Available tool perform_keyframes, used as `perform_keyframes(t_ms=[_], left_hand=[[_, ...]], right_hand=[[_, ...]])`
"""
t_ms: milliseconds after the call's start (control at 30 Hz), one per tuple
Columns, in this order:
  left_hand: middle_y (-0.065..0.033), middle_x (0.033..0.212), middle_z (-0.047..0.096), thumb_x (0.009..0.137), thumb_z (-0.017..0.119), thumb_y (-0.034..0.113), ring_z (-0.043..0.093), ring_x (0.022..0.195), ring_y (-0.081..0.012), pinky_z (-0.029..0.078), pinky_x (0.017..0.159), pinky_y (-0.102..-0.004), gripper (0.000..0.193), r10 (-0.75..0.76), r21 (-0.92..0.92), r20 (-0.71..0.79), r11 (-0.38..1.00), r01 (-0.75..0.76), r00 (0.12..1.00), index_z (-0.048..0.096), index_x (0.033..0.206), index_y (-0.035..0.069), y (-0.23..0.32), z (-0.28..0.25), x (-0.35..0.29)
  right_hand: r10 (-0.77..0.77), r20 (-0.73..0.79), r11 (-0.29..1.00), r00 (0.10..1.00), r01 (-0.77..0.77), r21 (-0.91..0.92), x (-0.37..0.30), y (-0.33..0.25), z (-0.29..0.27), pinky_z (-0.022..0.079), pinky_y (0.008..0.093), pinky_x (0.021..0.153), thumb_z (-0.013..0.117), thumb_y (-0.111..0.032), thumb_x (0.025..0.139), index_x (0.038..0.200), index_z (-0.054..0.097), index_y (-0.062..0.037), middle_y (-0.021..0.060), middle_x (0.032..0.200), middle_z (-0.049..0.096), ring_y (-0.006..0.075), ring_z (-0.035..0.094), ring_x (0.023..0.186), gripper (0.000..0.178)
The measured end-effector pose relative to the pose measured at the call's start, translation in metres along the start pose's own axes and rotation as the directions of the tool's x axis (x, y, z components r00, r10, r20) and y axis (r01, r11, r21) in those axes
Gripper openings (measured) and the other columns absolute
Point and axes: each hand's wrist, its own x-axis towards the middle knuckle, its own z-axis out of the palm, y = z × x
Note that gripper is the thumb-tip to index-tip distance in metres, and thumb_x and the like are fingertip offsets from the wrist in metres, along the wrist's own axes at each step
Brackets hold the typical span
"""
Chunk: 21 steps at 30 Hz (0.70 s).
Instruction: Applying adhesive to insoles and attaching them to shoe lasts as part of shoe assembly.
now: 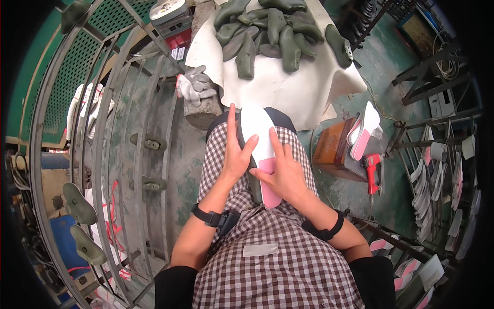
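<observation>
A white insole board [256, 123] with a pink heel section lies along the sole of a dark green shoe last [255, 188], held lengthwise over my lap. My left hand [236, 159] grips the last's left side, with its fingers stretched along the edge and its thumb on the white part. From the right, my right hand [286, 174] presses on the insole board, its thumb across the pink part and its fingers at the right edge. The last shows only as a dark strip on the left; the rest is hidden beneath the board and my hands.
Several green shoe lasts [278, 26] lie piled on a white sheet [244, 90] ahead. Grey gloves [196, 85] rest on a stump [203, 114]. At right, a brown box [329, 144] bears insole boards [366, 126] and a red air stapler [370, 172]. Metal racks [139, 154] flank me.
</observation>
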Motion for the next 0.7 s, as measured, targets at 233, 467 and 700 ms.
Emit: perform_keyframes(t_ms=[233, 467, 700], left_hand=[[-0.0191, 0.144, 0.043, 0.091, 0.062, 0.011, 0.045, 0.132, -0.0305, 0.034, 0.112, -0.0404, 0.067, 0.019, 0.071, -0.038, 0.997, -0.016, 0.999, 0.036, 0.153, 0.006, 0.006, 0.002, 0.001], [-0.016, 0.116, 0.058, 0.087, 0.064, 0.011, 0.054, 0.115, -0.0278, 0.041, 0.103, -0.0362, 0.038, -0.108, 0.139, -0.119, 0.982, 0.124, 0.987, 0.067, 0.125, 0.007, -0.004, -0.005, 0.028], [-0.0138, 0.12, 0.06, 0.087, 0.063, 0.016, 0.05, 0.117, -0.0248, 0.037, 0.105, -0.0358, 0.037, -0.112, 0.112, -0.107, 0.986, 0.124, 0.988, 0.067, 0.123, 0.009, -0.008, -0.005, 0.033]], right_hand=[[0.071, 0.046, 0.996, 0.996, -0.069, -0.05, 0.003, -0.008, -0.003, 0.055, 0.0496, 0.06, 0.084, -0.045, 0.072, 0.159, 0.014, -0.0134, 0.0228, 0.103, 0.051, 0.0418, 0.065, 0.07, 0.116], [-0.043, 0.068, 0.999, 0.997, 0.044, -0.016, 0.009, 0.002, -0.026, 0.055, 0.0466, 0.075, 0.083, -0.044, 0.073, 0.155, 0.026, -0.0086, 0.0195, 0.112, 0.052, 0.0409, 0.064, 0.087, 0.105], [-0.263, 0.063, 0.96, 0.963, 0.254, 0.117, -0.04, 0.024, -0.023, 0.051, 0.0403, 0.088, 0.092, -0.025, 0.062, 0.151, 0.038, -0.0094, 0.0163, 0.135, 0.048, 0.0322, 0.056, 0.11, 0.104]])
